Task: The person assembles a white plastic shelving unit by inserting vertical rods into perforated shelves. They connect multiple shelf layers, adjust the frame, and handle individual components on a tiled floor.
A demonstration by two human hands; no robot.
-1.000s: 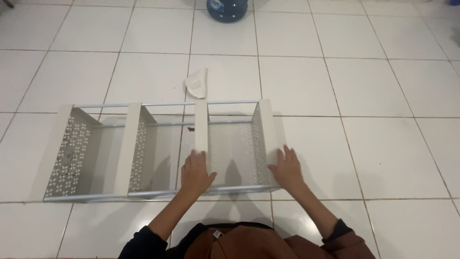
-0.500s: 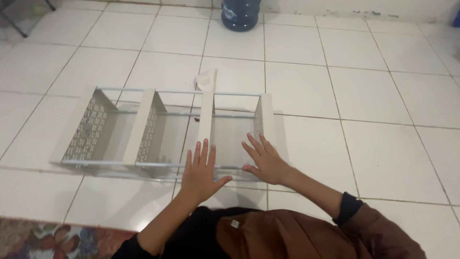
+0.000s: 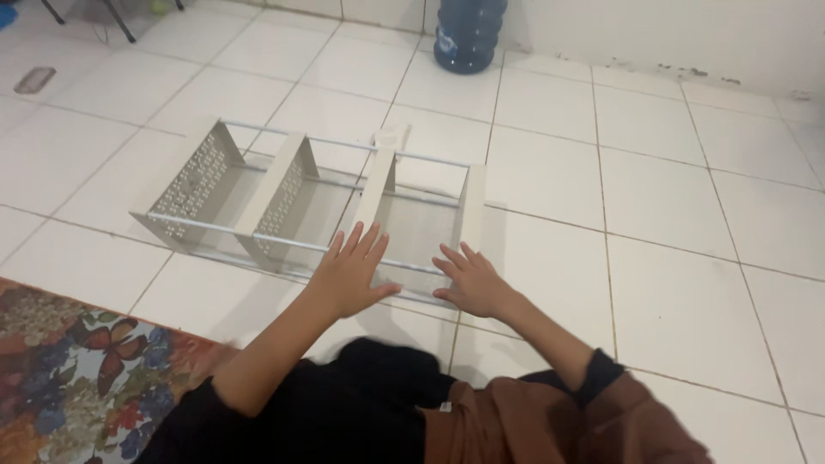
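Presently, left hand (image 3: 351, 273) and right hand (image 3: 469, 282) rest spread, fingers open, gripping nothing, on the near rail of the white shelf rack (image 3: 284, 193) lying flat on the tiled floor (image 3: 670, 198).

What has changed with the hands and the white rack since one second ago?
Both hands have let go: the left hand now hovers open above the white metal rack, and the right hand moved inward to its near rail. The rack still lies on the tiled floor.

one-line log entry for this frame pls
left hand: open, flat by rack rail | right hand: open, at rack end | white metal rack: on its side on tiled floor | blue water jug: behind
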